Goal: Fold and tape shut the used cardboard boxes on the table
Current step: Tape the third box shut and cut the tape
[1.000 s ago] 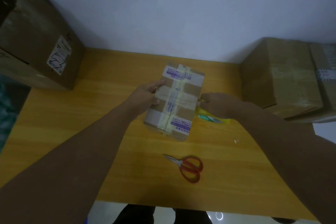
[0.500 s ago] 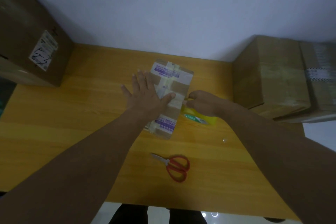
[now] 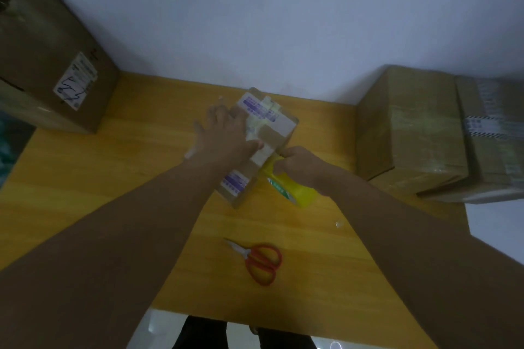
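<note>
Nearest to me, not far from the near edge of the bench point(image 3: 113, 178), lie the scissors point(image 3: 256, 262) with red handles. Their blades are closed and point away to the left. A tiny clear scrap point(image 3: 338, 224) lies a bit farther, to the right.

Next comes my right hand point(image 3: 300, 164). Its fingers are curled around the yellow tape roll point(image 3: 295, 190), and it holds the roll right against the right side of the small cardboard box point(image 3: 279, 127). My left hand point(image 3: 226, 133) lies flat on top of this box, fingers straight and spread wide, pressing down.

The small box sits in the middle of the bench, closer to the far edge, turned at a slant. It has old tape and purple print on top.

At the far left corner stands a big cardboard box point(image 3: 48, 59) with a white label. At the far right corner stand two more taped boxes point(image 3: 408, 127), side by side and touching.
</note>
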